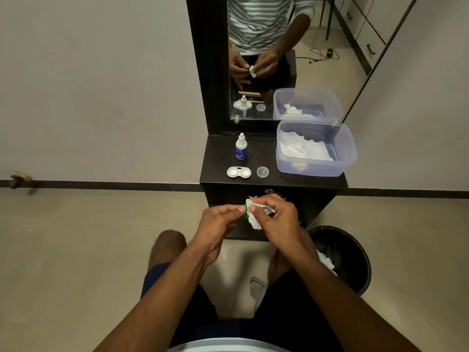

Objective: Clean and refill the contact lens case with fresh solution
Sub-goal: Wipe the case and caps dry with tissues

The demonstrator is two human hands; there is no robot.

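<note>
Head view: sitting before a dark table (274, 180) with a mirror behind it. Left hand (219, 219) pinching a small green cap (245, 210) at the fingertips, closed on it. Right hand (276, 217) bunching a white tissue (253, 214) against the cap, closed around the tissue. Apparently wiping the cap dry, well in front of the table and above the lap.

Lying open on the table near its front edge: the white contact lens case (238, 172), two round shallow wells joined by a bridge, glossy hard plastic, no caps on it. Just beside it, a clear round cap (262, 172), ridged and see-through. Standing upright behind the case: the solution bottle (241, 146), soft white plastic, blue label, narrow nozzle tip. Sitting at the right of the table: a translucent tub (347, 151) holding crumpled white tissue. On the floor at the right: a black bin (355, 250) with used tissue inside.

Doing this step well, likely: twisting the tissue into the cap's hollow and round the inner thread, holding the rim lightly so the small slick piece is not slipping out, using a dry corner so thin paper is not tearing and leaving lint. Refilling not yet begun, judging by the capless case.
</note>
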